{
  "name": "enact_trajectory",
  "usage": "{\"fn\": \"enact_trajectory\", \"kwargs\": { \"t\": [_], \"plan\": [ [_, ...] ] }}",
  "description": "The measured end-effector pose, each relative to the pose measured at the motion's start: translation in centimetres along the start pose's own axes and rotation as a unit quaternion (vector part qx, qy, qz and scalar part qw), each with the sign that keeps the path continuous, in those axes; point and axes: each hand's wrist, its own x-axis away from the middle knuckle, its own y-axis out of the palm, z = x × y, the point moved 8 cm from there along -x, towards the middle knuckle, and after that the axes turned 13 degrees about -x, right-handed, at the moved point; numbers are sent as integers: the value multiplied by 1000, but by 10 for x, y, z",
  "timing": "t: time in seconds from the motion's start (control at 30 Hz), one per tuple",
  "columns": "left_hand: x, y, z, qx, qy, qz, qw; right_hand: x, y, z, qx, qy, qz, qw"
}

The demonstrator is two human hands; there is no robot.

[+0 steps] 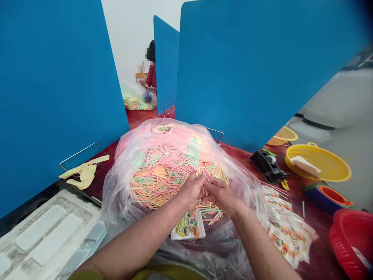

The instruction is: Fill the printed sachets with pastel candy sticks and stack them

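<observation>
At a dark red counter (317,227) walled by blue partitions (239,70), a person leans over a clear plastic bag (122,198) that holds a heaped mass of thin pastel sticks (163,177) in pink, green and orange. The bag's mouth lies open, and the sticks sit inside it, right in front of the person. The left hand (190,190) and right hand (221,196) reach in and meet just above the pile. Each grip is closed on a small bunch of sticks, pinched at the fingertips; the two hands touch or nearly so, though I cannot quite tell which. A few strays lie just below them, beside a printed packet (189,226) resting on the bag. Another packet (162,129) sits on the far side of the bag. To the right, more packets (287,233) are spread on the counter, near a black tape dispenser (268,167), a yellow basin (317,163) and a red basket (352,241). On the left lie a yellow cloth (83,173) and a white foam tray (46,233). Beyond a partition, a co-worker in a red top (150,76) sits by another bag of sticks (138,97).
</observation>
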Motion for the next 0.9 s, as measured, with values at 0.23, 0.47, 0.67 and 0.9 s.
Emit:
{"fn": "enact_trajectory", "kwargs": {
  "t": [0.23,0.47,0.67,0.9],
  "plan": [
    [-1,-5,6,174,49,50,982,4,3,-17,483,-25,248,839],
    [-11,-49,25,236,13,79,968,12,-38,-21,601,-10,256,757],
    [7,-36,18,217,37,82,972,12,14,-24,448,-234,153,849],
    [32,-22,13,-146,92,-48,984,33,29,-50,487,-263,130,823]
  ]
}}
